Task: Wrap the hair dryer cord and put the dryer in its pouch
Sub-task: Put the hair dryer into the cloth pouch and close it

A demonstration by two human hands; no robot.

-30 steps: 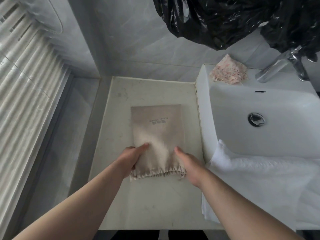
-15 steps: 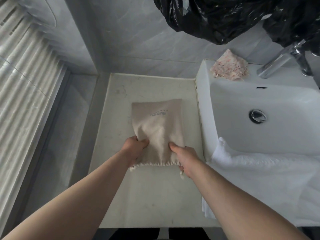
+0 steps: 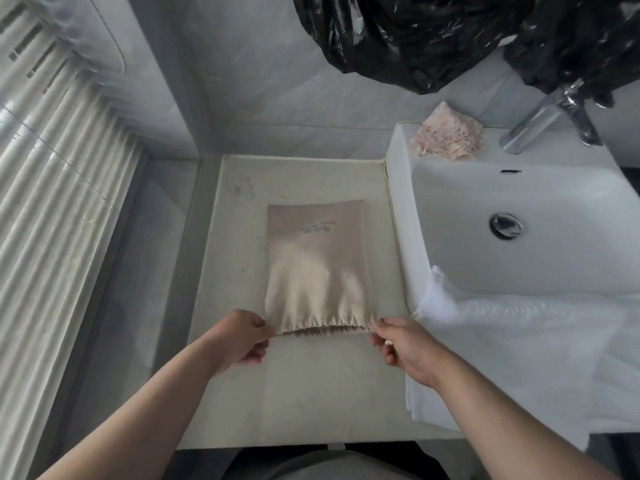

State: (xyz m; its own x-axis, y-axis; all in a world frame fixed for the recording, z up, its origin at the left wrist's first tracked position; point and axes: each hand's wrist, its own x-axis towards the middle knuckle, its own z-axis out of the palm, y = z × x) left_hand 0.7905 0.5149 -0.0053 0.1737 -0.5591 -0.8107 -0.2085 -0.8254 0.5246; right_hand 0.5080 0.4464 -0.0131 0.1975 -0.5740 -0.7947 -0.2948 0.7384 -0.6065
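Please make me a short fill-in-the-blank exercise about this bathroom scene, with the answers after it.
1. The pouch lies on the counter, to the ___ of the sink.
2. The left hand and right hand each pinch a corner of its mouth, which faces ___ the person.
3. A ___ towel hangs over the sink's near rim.
4. The bag above the faucet is ___.
Answers: left; toward; white; black.

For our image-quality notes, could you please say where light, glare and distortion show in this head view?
Head view: light comes from the bright blinds at left; a soft bright patch crosses the pouch; glare glints on the black bag and faucet; wide-angle distortion bows the sink edges.
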